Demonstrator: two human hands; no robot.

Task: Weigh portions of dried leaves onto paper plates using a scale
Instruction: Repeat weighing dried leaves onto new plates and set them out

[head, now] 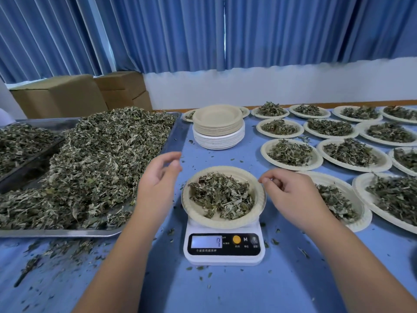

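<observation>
A paper plate with a small heap of dried leaves sits on a white digital scale whose display is lit. My left hand hovers just left of the plate, fingers loosely curved, holding nothing. My right hand hangs at the plate's right rim with curled fingers, thumb and forefinger close together; I cannot tell whether they pinch a leaf. A big metal tray at the left holds a large pile of dried leaves.
A stack of empty paper plates stands behind the scale. Several filled plates cover the right side of the blue table. Loose leaf bits litter the cloth. Cardboard boxes and blue curtains lie behind.
</observation>
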